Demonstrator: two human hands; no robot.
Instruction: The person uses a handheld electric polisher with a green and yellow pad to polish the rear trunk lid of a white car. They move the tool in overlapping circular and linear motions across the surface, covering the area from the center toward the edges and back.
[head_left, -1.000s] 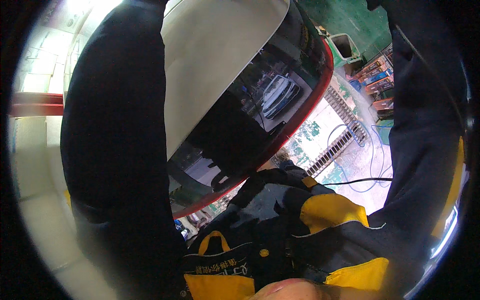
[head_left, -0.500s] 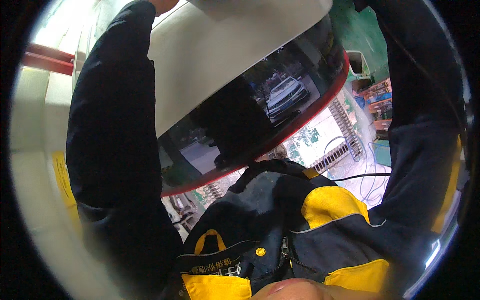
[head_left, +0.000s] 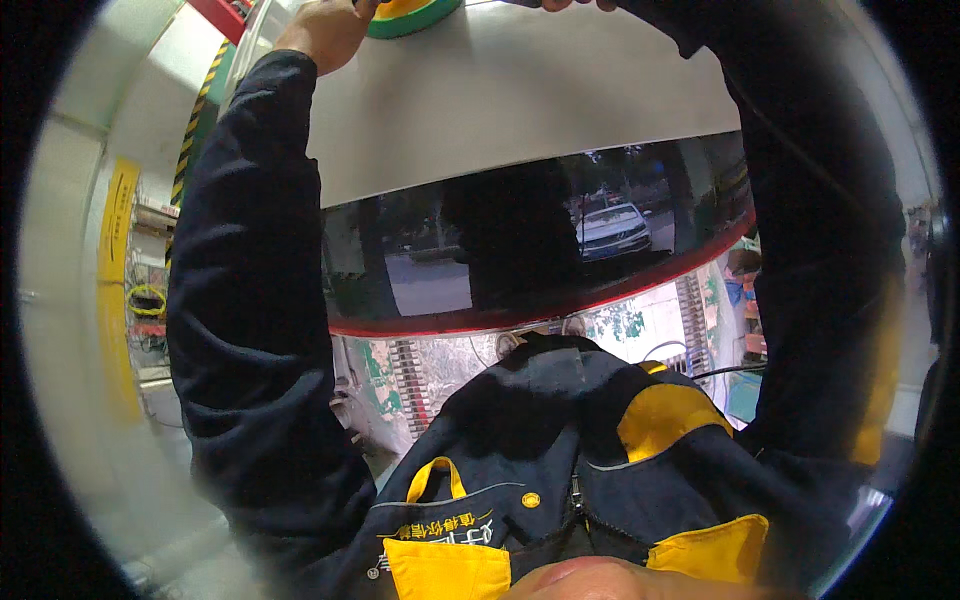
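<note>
At the top edge, my left hand (head_left: 325, 38) is closed round a dark part of a polisher, whose round green and yellow pad (head_left: 412, 18) rests against a pale car body panel (head_left: 520, 95). Most of the machine is cut off by the frame. Only the curled fingers of my right hand (head_left: 578, 5) show, at the end of a dark handle that appears to belong to the same polisher. Below the pale surface runs a glossy dark band (head_left: 520, 230) with a red lower edge; it reflects a parked car and my dark outline.
My jacket front (head_left: 540, 420) is close to the band's red edge. A black cable (head_left: 735, 370) passes by my right arm. Slotted floor grating (head_left: 410, 385) lies below. At the left, a yellow panel (head_left: 118, 240) and shelves with small items (head_left: 150, 300) stand by a pale wall.
The view has turned, so the car panel and its dark band lie more level. My left hand shows more fully, and the polisher pad and my right fingers have come into view.
</note>
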